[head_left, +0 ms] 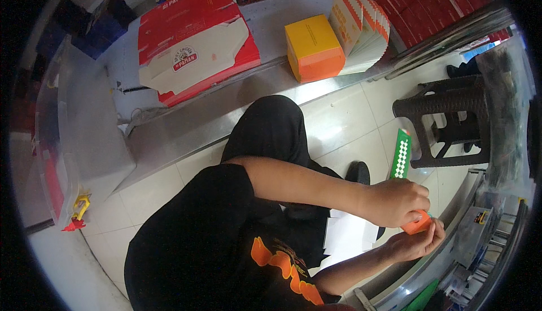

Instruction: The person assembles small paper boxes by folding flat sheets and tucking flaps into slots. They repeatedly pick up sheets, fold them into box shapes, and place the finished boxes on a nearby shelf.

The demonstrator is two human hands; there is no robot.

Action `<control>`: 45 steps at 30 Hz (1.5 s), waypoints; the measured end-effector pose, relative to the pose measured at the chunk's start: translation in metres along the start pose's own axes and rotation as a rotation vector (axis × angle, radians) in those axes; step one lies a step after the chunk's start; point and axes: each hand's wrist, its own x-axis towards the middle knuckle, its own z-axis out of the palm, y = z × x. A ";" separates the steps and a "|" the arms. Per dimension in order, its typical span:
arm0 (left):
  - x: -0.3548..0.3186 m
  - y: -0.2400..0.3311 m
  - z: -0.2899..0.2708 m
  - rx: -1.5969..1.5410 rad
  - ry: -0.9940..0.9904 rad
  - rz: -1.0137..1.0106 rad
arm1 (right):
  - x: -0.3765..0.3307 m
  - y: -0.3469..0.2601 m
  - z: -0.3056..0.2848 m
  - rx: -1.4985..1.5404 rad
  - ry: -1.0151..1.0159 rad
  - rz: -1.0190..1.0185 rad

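One small orange card-like piece [416, 223] was held between the person's left hand [395, 202] and right hand [415, 244], out to the right of the view above the pale tiled floor [350, 141]. The left hand's thumb and fingers were closed on its upper side, and the right hand's fingertips were pinched together on its lower right edge. A long green strip with white diamonds [401, 153] stood up just behind the left hand; I could not tell whether it was joined to the orange piece. White flat panels with stepped edges [345, 235] showed between the two forearms. The person wore a black short-sleeved shirt [180, 237] with orange print on it

Up on a grey, metal-edged counter [121, 51], a stack of flat red and white cartons [195, 40] lay near a yellow and orange box [313, 48], with fanned orange-and-white patterned card sleeves [361, 34] just beside that box. A black plastic stool [446, 110] stood on the floor at the right, and a clear plastic bin [90, 119] was at the far left
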 end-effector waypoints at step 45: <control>0.006 -0.009 -0.003 -0.421 0.403 -0.237 | -0.057 0.012 0.036 -0.329 -0.437 -0.015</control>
